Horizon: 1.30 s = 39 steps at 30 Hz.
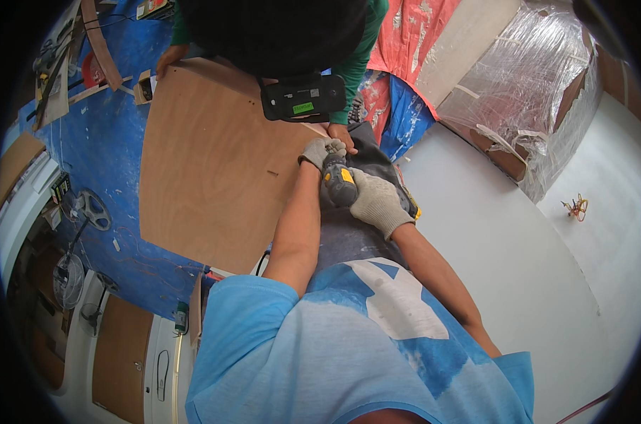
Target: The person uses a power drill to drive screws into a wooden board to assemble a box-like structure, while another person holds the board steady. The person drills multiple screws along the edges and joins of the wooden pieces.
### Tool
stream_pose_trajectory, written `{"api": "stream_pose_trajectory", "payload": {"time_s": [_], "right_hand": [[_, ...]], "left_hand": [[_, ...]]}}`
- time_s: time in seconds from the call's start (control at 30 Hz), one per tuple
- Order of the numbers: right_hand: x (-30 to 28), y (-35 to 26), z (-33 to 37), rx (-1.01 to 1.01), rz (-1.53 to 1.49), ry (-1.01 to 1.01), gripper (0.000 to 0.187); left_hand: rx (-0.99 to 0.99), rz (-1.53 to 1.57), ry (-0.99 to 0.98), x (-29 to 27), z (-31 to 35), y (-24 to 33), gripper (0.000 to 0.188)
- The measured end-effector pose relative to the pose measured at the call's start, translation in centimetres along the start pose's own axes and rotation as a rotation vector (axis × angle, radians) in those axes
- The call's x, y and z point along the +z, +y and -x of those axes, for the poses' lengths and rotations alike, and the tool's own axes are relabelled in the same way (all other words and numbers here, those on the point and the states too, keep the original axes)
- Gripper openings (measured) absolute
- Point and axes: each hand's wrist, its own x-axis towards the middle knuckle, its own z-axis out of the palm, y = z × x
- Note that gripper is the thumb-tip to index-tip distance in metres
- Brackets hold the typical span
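My right hand (378, 201), in a pale knit work glove, wraps round the handle of a dark grey and yellow cordless drill (340, 182). The drill's nose points away from me, toward the right edge of a large wooden panel (214, 159). At that nose, beside the panel edge, my left hand (322, 150) is closed in a matching glove; what its fingers pinch is hidden. A co-worker in green sleeves faces me across the panel. One bare hand (343, 138) of theirs lies next to my left hand, and their other hand (169, 58) holds the panel's far left corner.
Blue sheeting (115, 205) covers the floor at left, with a standing fan (68, 280) and wood scraps there. At the far right lies a plastic-wrapped stack (532, 71). Red sheeting (412, 35) hangs beyond the co-worker. An orange wire bundle (578, 208) rests on the pale surface at right.
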Motion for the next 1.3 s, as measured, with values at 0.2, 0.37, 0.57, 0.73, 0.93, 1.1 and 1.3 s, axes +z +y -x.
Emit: {"api": "stream_pose_trajectory", "payload": {"time_s": [0.2, 0.37, 0.57, 0.73, 0.93, 1.1, 1.3], "right_hand": [[-0.4, -0.7, 0.0, -0.002, -0.001, -0.001, 0.042], [0.0, -0.5, 0.1, -0.011, 0.006, 0.011, 0.04], [0.2, -0.8, 0.4, -0.017, 0.028, 0.004, 0.038], [0.2, 0.3, 0.4, -0.012, 0.037, 0.053, 0.034], [0.6, -0.6, 0.2, -0.073, 0.057, 0.031, 0.034], [2.1, 0.6, -0.1, -0.121, 0.036, 0.075, 0.038], [1.2, 1.3, 0.0, -0.097, 0.013, 0.062, 0.038]], "left_hand": [[-0.013, 0.019, -0.01, -0.4, -0.3, 0.1, 0.024], [0.075, -0.137, -0.03, 0.4, 1.6, -0.1, 0.031], [0.315, -0.468, 0.322, 1.9, 12.3, -1.1, 0.042], [0.692, -0.806, 0.397, 7.6, 23.3, -5.7, 0.051], [1.153, -1.028, 0.474, 9.9, 24.5, -7.2, 0.042], [1.124, -0.984, 0.466, 10.8, 23.3, -7.7, 0.023], [1.159, -1.102, 0.473, 11.8, 22.8, -7.4, 0.022]]}}
